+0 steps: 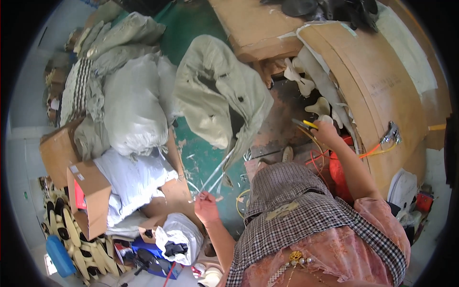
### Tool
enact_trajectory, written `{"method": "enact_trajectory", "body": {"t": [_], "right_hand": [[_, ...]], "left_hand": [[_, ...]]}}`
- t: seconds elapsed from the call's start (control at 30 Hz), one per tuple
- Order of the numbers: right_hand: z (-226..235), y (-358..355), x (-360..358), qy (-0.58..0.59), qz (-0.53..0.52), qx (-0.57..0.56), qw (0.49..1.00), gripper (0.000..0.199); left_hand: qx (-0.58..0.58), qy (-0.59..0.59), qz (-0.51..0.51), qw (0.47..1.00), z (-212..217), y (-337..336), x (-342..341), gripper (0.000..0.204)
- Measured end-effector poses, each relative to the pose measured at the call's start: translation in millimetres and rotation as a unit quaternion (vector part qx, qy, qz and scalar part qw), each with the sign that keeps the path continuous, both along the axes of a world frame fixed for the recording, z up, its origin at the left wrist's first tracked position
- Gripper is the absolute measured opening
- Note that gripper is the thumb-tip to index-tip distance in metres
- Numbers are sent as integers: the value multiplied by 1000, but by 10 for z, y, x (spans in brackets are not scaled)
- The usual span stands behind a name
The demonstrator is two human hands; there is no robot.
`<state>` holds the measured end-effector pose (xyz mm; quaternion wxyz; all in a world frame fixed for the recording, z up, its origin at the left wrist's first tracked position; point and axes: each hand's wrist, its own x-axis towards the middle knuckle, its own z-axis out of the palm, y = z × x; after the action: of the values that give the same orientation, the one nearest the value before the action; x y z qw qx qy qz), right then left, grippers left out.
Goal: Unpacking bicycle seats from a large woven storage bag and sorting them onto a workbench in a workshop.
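A grey-green woven sack stands in front of me, its mouth crumpled and partly open with a dark hollow inside. Pale strips run from the sack's near lower corner down to my left hand, whose fingers are closed on their ends. Off to the right, my right hand grips a small hand tool with yellow handles and dark jaws; whether it is snips or pliers I cannot tell. That tool points left toward the sack, apart from it.
Full white sacks and open cardboard boxes crowd the left. A cardboard-covered bench curves along the right, with pale shaped pieces beneath its edge. Orange hose hangs near my right arm. Scraps litter the green floor.
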<state>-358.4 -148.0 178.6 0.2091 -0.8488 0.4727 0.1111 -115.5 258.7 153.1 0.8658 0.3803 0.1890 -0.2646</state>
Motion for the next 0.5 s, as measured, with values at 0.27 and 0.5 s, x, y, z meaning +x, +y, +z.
{"method": "enact_trajectory", "body": {"t": [0.27,0.5], "right_hand": [[585,1252,1061,-218,236,194,927,26],[271,1143,990,-162,311,252,902,25]], "left_hand": [[23,-130,-102,986,823,-434,-32,16],[65,-177,-136,973,1004,-593,-289,9]]}}
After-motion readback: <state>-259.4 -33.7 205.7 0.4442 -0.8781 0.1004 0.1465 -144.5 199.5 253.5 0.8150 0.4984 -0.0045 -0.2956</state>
